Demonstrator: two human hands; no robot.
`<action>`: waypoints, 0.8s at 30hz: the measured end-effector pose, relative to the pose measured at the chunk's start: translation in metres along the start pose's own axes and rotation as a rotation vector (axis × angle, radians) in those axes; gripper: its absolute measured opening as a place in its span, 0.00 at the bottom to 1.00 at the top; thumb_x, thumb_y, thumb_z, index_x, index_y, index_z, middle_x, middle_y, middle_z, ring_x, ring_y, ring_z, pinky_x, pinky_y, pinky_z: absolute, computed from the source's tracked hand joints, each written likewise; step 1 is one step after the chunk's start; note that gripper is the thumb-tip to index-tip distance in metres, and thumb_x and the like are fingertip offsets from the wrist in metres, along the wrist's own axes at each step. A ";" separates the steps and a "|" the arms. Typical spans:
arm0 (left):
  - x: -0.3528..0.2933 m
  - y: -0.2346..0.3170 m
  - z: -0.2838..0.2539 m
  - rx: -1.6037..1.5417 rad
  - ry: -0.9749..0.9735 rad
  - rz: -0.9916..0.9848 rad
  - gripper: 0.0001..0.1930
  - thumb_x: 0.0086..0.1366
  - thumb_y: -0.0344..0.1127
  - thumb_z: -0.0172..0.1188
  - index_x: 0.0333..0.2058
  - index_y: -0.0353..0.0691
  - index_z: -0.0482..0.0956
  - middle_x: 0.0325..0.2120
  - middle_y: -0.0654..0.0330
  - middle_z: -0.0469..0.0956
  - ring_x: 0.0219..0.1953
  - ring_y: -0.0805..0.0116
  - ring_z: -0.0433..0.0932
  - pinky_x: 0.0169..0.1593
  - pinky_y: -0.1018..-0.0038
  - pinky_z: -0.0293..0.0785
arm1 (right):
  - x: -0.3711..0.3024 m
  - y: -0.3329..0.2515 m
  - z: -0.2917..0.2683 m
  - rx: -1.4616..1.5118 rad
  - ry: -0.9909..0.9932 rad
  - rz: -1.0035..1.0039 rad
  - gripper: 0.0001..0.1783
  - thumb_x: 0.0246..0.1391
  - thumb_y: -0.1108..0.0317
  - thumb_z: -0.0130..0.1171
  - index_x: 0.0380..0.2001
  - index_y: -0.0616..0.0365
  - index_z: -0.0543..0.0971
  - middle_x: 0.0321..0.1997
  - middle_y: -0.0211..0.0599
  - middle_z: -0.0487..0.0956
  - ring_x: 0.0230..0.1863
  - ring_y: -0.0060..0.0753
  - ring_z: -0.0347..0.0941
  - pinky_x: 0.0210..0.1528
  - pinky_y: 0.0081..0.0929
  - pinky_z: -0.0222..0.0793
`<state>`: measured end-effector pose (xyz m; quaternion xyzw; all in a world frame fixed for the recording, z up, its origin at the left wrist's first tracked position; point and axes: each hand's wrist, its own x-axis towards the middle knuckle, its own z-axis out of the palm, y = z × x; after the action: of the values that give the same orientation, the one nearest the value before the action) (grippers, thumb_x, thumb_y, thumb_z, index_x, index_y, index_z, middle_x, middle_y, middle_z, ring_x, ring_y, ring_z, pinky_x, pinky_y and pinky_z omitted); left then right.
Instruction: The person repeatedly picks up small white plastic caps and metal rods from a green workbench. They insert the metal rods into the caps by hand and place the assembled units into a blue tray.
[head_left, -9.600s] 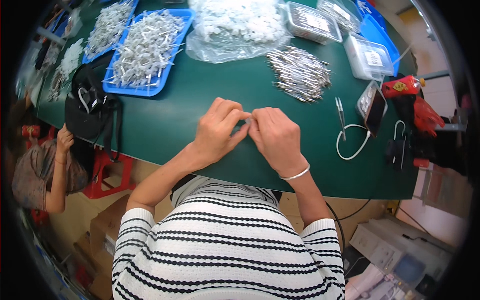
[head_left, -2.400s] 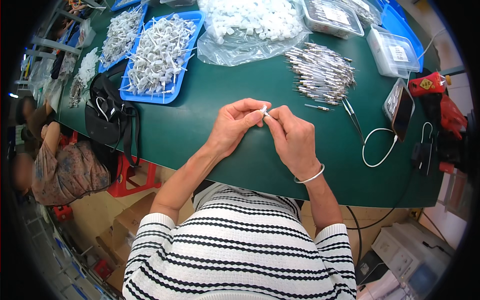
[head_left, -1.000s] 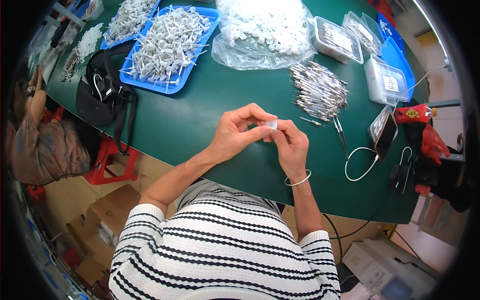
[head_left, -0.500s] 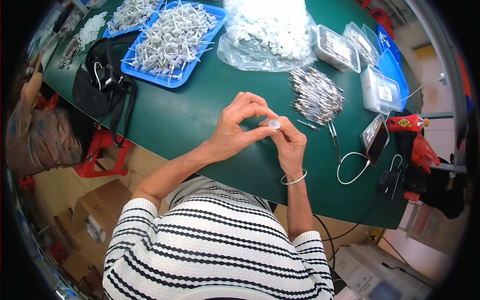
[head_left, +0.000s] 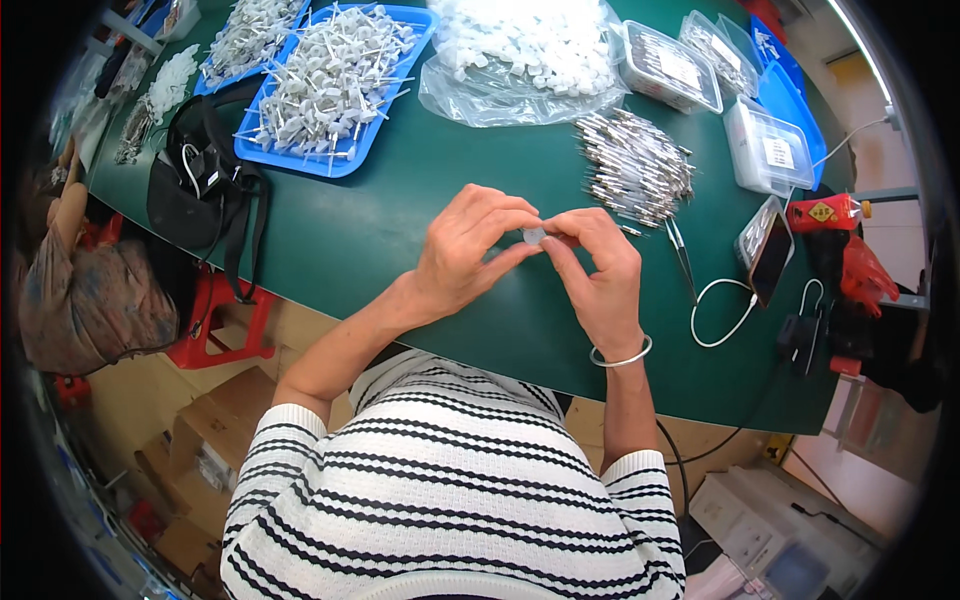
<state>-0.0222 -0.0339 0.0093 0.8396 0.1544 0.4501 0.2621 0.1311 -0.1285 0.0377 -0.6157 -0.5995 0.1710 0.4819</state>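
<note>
A small whitish, translucent plastic piece [head_left: 534, 237] is pinched at the fingertips, above the green table. My left hand [head_left: 465, 245] grips it from the left between thumb and index finger. From the right, my right hand [head_left: 604, 268], with a bangle at the wrist, closes thumb and fingers at the piece's edge. Whether a thin metal part is also between the fingertips cannot be made out. Beyond my right hand lies a heap of slim metal rods [head_left: 635, 170]. Tweezers [head_left: 681, 258] rest just right of that hand.
Blue trays of white-headed metal pieces [head_left: 345, 165] stand far left, beside a black bag [head_left: 185, 195]. A clear bag of white caps [head_left: 470, 105] lies at the back. Clear boxes [head_left: 765, 150], a phone [head_left: 771, 262], its white cable and a red-labelled bottle [head_left: 825, 212] line the right. Another person sits at far left.
My right hand has shifted right and turned, its thumb now reaching up to the plastic piece. The piece has moved slightly left and lower relative to the hands. The whole view has shifted a little.
</note>
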 end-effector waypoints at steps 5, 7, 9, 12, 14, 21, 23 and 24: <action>-0.004 0.000 0.006 0.008 -0.016 -0.009 0.15 0.46 0.26 0.70 0.35 0.38 0.78 0.31 0.61 0.79 0.33 0.60 0.78 0.36 0.68 0.74 | 0.002 -0.005 -0.002 -0.255 -0.016 -0.163 0.07 0.44 0.79 0.62 0.29 0.61 0.75 0.29 0.38 0.74 0.29 0.39 0.72 0.31 0.31 0.69; -0.005 0.000 0.006 -0.003 -0.031 -0.027 0.14 0.46 0.25 0.69 0.34 0.38 0.78 0.30 0.61 0.80 0.33 0.61 0.78 0.36 0.69 0.74 | 0.000 -0.008 -0.001 -0.294 -0.047 -0.132 0.07 0.44 0.79 0.61 0.28 0.60 0.74 0.27 0.38 0.72 0.27 0.39 0.71 0.30 0.33 0.68; -0.005 0.000 0.006 -0.027 -0.061 -0.072 0.14 0.47 0.24 0.69 0.35 0.38 0.79 0.31 0.60 0.80 0.33 0.62 0.78 0.36 0.70 0.74 | -0.003 -0.005 0.000 -0.316 -0.043 -0.111 0.07 0.44 0.79 0.60 0.28 0.60 0.73 0.26 0.38 0.70 0.27 0.39 0.70 0.29 0.33 0.68; -0.007 -0.001 0.006 -0.088 -0.108 -0.160 0.15 0.47 0.23 0.69 0.36 0.38 0.80 0.32 0.60 0.81 0.34 0.64 0.78 0.36 0.73 0.75 | -0.006 -0.002 -0.002 -0.349 -0.035 -0.075 0.07 0.45 0.79 0.59 0.28 0.60 0.72 0.26 0.38 0.71 0.27 0.40 0.70 0.28 0.33 0.67; -0.007 -0.002 0.006 -0.134 -0.113 -0.196 0.13 0.49 0.24 0.69 0.36 0.38 0.80 0.32 0.60 0.81 0.33 0.65 0.78 0.35 0.74 0.74 | -0.008 0.001 -0.008 -0.353 0.012 -0.015 0.06 0.46 0.78 0.59 0.29 0.61 0.72 0.27 0.39 0.72 0.28 0.41 0.71 0.30 0.34 0.68; -0.008 -0.002 0.004 -0.193 -0.166 -0.350 0.11 0.53 0.25 0.67 0.36 0.37 0.78 0.33 0.61 0.81 0.28 0.75 0.75 0.32 0.79 0.71 | -0.033 0.048 -0.085 -0.847 0.260 0.249 0.15 0.50 0.73 0.60 0.43 0.61 0.75 0.40 0.43 0.76 0.43 0.47 0.70 0.46 0.40 0.66; -0.009 -0.001 0.003 -0.307 -0.208 -0.469 0.11 0.55 0.25 0.65 0.38 0.36 0.77 0.34 0.61 0.82 0.29 0.78 0.75 0.32 0.81 0.72 | -0.043 0.067 -0.091 -0.932 0.215 0.297 0.16 0.51 0.73 0.60 0.45 0.63 0.74 0.44 0.46 0.73 0.46 0.49 0.69 0.48 0.39 0.66; -0.009 -0.003 0.004 -0.357 -0.207 -0.496 0.12 0.56 0.24 0.65 0.39 0.35 0.76 0.34 0.60 0.82 0.30 0.78 0.76 0.33 0.82 0.72 | -0.046 0.075 -0.091 -0.945 0.190 0.321 0.16 0.52 0.73 0.60 0.45 0.64 0.74 0.44 0.46 0.73 0.46 0.49 0.68 0.48 0.39 0.65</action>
<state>-0.0242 -0.0375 -0.0001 0.7585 0.2455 0.3046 0.5212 0.2354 -0.1912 0.0040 -0.8636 -0.4628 -0.1036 0.1709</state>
